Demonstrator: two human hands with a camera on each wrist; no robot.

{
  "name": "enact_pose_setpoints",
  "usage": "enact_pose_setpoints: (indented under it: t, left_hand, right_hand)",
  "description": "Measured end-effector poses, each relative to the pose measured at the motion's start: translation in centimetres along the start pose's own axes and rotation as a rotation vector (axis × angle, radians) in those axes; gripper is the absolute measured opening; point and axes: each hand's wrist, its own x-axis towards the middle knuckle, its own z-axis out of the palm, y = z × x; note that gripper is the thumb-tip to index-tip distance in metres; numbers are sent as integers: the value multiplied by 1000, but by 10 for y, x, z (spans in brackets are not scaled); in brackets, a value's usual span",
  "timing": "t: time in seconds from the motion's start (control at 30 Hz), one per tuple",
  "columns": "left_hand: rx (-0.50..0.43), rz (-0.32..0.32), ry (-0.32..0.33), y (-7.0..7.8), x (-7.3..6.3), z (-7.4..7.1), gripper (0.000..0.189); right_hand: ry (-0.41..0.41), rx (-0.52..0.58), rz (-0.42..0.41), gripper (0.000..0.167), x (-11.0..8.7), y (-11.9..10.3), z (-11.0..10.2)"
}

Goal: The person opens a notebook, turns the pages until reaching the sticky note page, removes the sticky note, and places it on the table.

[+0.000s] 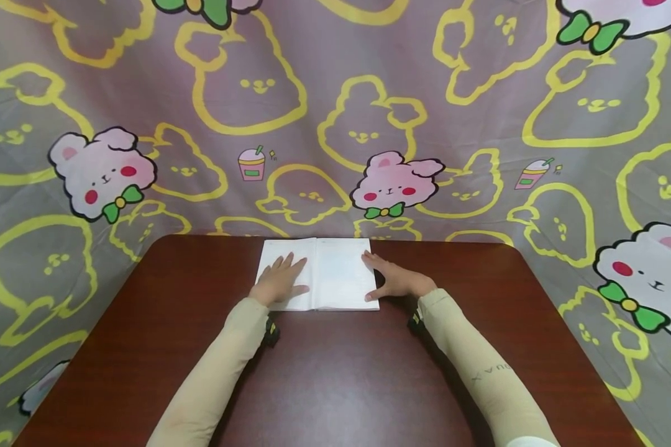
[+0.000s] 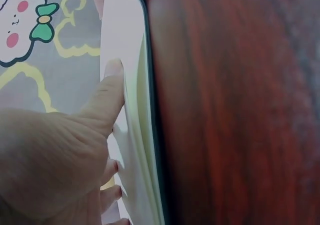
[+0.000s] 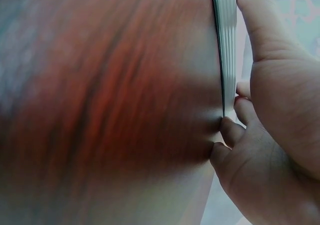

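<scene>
A notebook (image 1: 335,273) with white pages lies spread flat at the far side of the table, its middle fold running away from me. My left hand (image 1: 279,282) rests on the left page, fingers spread. In the left wrist view its thumb (image 2: 114,80) presses near the page's lower edge, where a few sheets part above a dark cover. My right hand (image 1: 397,277) lies at the right edge of the notebook. Its thumb and foremost finger touch the right page. The right wrist view shows the other fingertips (image 3: 231,131) beside the stacked page edges, the little finger on the tabletop.
The reddish-brown wooden table (image 1: 324,379) has rounded far corners. A grey curtain (image 1: 313,143) with yellow outlines and cartoon bears hangs right behind the table and along both sides. Dark wrist devices (image 1: 271,333) sit under the sleeves.
</scene>
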Motion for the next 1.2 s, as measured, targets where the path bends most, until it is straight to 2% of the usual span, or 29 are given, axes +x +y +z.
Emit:
enact_pose_setpoints:
  t: [0.2,0.4,0.47,0.57,0.63,0.77,0.87,0.93,1.07,1.2]
  left_hand:
    - [2,-17,5,4,-5,-1,74]
    - [1,1,32,7,-7,-2,69]
    - [13,28,40,8,-8,0,66]
    - [33,107,80,11,-11,4,58]
    - [34,155,127,14,-15,5,52]
    - [15,246,267,21,-20,7,37]
    - [-27,300,325,28,-21,8,28]
    - [-48,336,331,33,-20,9,22]
    - [-88,373,274,42,-17,12,11]
    - [-106,393,209,47,-15,15,19]
  right_hand:
    - [-4,-6,-3,115,1,-1,0]
    - [4,-8,2,115,1,0,-1]
    - [9,-8,-4,115,1,1,-1]
    - [6,-8,-10,115,0,3,0]
    - [4,-12,-18,115,0,4,0]
    - [5,-17,-31,115,1,4,-1]
    - [13,-6,-26,115,1,3,-1]
    - [9,-1,-12,115,1,2,-2]
    - [-6,-10,10,116,0,2,-1]
    - [-1,-14,9,116,-1,0,0]
